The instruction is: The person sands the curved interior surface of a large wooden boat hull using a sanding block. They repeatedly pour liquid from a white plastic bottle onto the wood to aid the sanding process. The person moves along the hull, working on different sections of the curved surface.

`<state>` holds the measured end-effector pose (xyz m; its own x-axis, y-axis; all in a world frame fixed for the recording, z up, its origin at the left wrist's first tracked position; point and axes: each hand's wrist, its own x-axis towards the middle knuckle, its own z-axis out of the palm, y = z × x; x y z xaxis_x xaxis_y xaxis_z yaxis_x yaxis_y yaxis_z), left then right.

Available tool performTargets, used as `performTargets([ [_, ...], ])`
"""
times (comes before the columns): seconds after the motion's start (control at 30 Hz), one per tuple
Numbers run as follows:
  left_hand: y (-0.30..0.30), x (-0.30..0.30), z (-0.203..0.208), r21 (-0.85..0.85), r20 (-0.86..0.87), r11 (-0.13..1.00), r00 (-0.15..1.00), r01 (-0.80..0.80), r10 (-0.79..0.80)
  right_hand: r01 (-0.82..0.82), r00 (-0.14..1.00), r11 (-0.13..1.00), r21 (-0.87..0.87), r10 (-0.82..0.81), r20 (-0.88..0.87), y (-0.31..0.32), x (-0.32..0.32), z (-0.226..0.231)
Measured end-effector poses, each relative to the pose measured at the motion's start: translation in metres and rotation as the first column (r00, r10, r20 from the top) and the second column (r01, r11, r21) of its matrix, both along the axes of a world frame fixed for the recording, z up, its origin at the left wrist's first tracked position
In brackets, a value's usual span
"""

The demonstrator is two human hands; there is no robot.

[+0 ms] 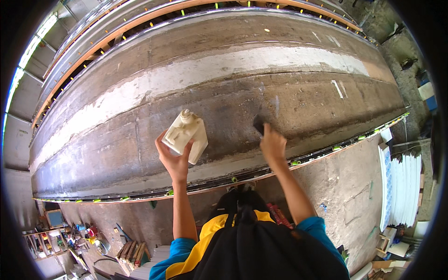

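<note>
My left hand [175,161] grips a cream-coloured block-like casting [198,135] with a raised shape on its upper face. It is held tilted above the near part of a long, worn brown work surface [308,100], thumb on one face and fingers round the far side. To its right, my right hand [273,145] is closed on a small dark, flat-looking tool [259,123] over the same surface. What kind of tool it is cannot be made out, nor whether it touches the surface.
A pale strip [210,73] runs lengthwise along the surface. Yellow-green clips [296,163] line its near edge. White sheets [404,189] stand at the right. Stacked wooden pieces [133,254] lie on the floor at lower left, near a cluttered shelf [44,242].
</note>
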<state>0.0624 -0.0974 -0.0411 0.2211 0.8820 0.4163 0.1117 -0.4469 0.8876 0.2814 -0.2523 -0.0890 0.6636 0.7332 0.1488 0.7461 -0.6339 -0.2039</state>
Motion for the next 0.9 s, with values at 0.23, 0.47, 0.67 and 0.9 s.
performTargets([
  [0.23, 0.004, -0.013, 0.0, 0.017, 0.025, 0.996, 0.996, -0.083, 0.083, -0.288, 0.945, 0.955, 0.075, 0.296, -0.14, 0.027, -0.072, 0.005],
  [0.47, 0.007, -0.03, -0.004, 0.028, -0.047, 0.99, 0.989, -0.139, 0.141, -0.192, 0.942, 0.978, -0.077, 0.162, -0.293, 0.001, -0.031, 0.03],
  [0.67, 0.002, -0.039, -0.003, 0.019, -0.018, 0.992, 0.992, -0.123, 0.123, -0.039, 0.897, 0.986, 0.164, 0.107, -0.429, 0.003, 0.029, 0.023],
  [0.9, 0.005, -0.041, 0.001, 0.018, -0.009, 0.994, 0.994, -0.107, 0.107, 0.166, 0.867, 0.942, 0.292, 0.001, -0.498, 0.087, -0.013, 0.003],
])
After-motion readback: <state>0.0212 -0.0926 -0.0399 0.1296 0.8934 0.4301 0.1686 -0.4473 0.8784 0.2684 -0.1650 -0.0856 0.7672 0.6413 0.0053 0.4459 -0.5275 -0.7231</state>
